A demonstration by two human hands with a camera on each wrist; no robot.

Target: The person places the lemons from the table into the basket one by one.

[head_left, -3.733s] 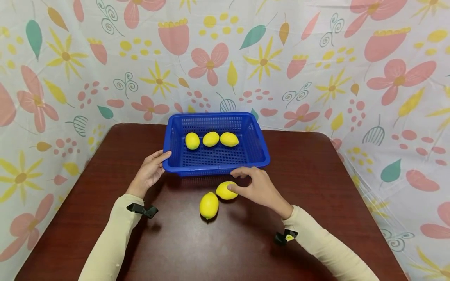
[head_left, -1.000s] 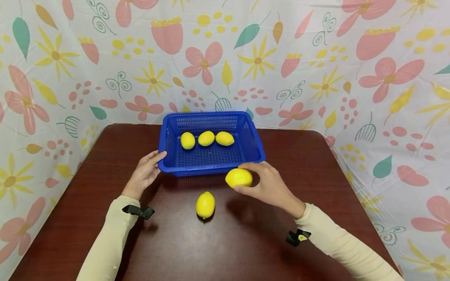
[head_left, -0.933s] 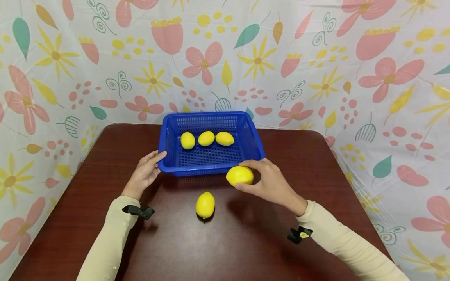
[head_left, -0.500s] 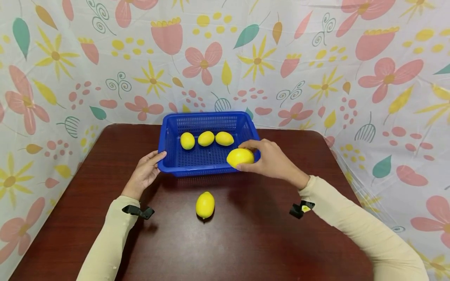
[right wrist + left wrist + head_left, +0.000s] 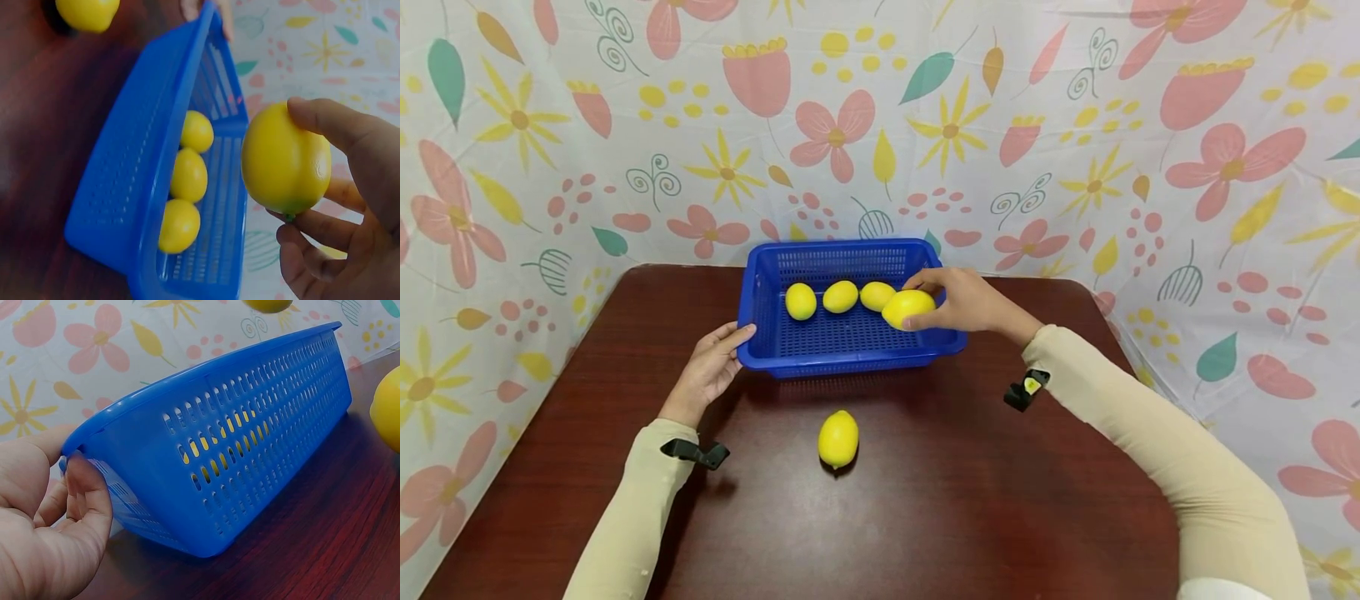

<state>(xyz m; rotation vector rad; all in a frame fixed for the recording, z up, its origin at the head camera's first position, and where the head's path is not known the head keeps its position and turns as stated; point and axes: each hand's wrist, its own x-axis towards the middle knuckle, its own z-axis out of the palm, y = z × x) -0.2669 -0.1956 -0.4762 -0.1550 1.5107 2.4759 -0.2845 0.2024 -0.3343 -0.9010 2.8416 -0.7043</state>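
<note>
Right hand (image 5: pixel 961 302) part-curled, thumb and fingers gripping a yellow lemon (image 5: pixel 904 310), raised over right part of blue basket (image 5: pixel 850 362). Left hand (image 5: pixel 709 371) pinches basket rim near the front left corner, thumb on top. Three lemons (image 5: pixel 840 297) in a row inside basket. Single lemon (image 5: pixel 838 438) on desk (image 5: pixel 970 492), in front of basket, touching neither hand.

A right hand (image 5: pixel 375 187) grips a yellow lemon (image 5: pixel 284 159) near a blue basket (image 5: pixel 119 162) holding three lemons (image 5: pixel 189 176) in a row; another lemon (image 5: pixel 87 11) sits on the bench (image 5: pixel 37 144).
</note>
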